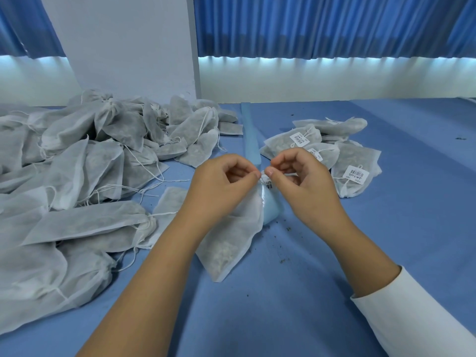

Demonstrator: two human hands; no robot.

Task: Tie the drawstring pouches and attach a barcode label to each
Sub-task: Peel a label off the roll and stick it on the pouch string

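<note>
fig. | pouch (229,240): one, white mesh, dark filling, mid-worktop (283,292) | my left hand (219,186) and right hand (301,181) pinch its drawstring (263,177) beside one barcode label (268,183) | labelled heap (334,150) right: three labels showing | untied heap (77,163) left: too many to count

1. The pouch (229,243) lies on the table (399,240) before me, partly under my left hand (219,191).
2. My right hand (306,186) is just right of it, and the label (268,182) is between my thumbs.
3. The untied pile (77,163) lies to my left.
4. The labelled pouches (347,155) lie right, behind my hands.
</note>
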